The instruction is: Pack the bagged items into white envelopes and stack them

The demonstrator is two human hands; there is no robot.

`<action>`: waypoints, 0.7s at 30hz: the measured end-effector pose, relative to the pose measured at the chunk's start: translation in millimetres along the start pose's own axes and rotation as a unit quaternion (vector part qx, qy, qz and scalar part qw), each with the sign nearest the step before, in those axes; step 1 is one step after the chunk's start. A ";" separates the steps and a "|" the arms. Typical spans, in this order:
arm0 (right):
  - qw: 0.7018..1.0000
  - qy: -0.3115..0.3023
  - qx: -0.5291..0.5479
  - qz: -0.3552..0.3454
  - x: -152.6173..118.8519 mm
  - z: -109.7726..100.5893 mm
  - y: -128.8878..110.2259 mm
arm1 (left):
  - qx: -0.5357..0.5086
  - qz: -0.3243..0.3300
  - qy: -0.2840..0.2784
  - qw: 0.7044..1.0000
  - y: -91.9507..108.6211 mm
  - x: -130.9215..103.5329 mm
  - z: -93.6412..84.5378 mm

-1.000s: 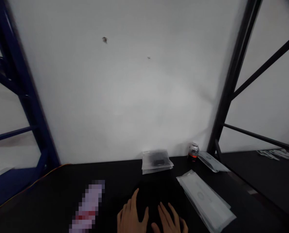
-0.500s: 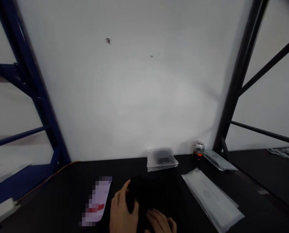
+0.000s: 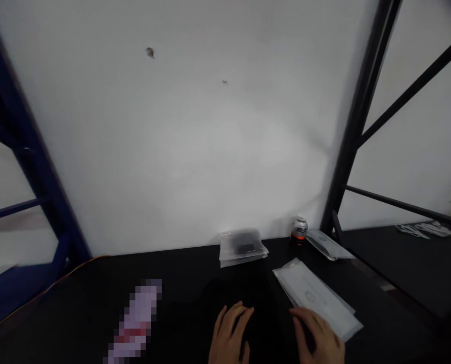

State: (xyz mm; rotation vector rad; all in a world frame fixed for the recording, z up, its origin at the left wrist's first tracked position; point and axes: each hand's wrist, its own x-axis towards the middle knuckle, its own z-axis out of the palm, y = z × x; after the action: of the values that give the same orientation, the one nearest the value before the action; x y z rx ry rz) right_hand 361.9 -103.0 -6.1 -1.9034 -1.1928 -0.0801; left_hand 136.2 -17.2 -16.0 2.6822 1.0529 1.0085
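Over the black tabletop (image 3: 180, 308), my left hand (image 3: 229, 333) is near the bottom centre, its fingers stretched forward and slightly apart. No held thing shows in it. To its right, my right hand (image 3: 318, 336) has thumb and index fingertips brought close together. Anything pinched there is lost against the black. A dark patch lies around and beyond my left fingers; I cannot tell whether it is a black thing or shadow. White flat packets (image 3: 316, 298) in clear plastic lie just beyond my right hand, partly covered by it.
A phone (image 3: 134, 321), its screen blurred out, lies on the left. By the wall are clear plastic bags (image 3: 242, 247) with something dark, a small bottle (image 3: 299, 230) and another white packet (image 3: 329, 245). Blue (image 3: 39, 151) and black (image 3: 356, 131) rack posts stand either side. White cables (image 3: 424, 230) lie far right.
My left hand has moved right from its curled hold around something black. My right hand has moved right towards the white packets, its thumb and index drawn together. The view has swung slightly right.
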 end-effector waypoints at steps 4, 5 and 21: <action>0.993 -0.060 -0.065 0.075 23.6 -19.4 24.3 | 0.034 0.050 0.003 0.998 -6.9 -6.1 13.8; 0.992 -0.067 -0.069 0.082 26.2 -20.2 26.8 | 0.039 0.048 0.012 0.998 -8.7 -7.6 19.3; 0.956 0.127 0.004 -0.263 33.9 6.4 -56.8 | 0.008 0.059 0.041 0.997 45.7 73.9 -106.9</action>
State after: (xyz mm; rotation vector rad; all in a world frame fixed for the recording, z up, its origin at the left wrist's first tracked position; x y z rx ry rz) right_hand 334.8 -65.1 41.4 -1.4676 -1.4817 -0.5872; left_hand 137.6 -21.0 121.7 2.7662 0.9280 1.1449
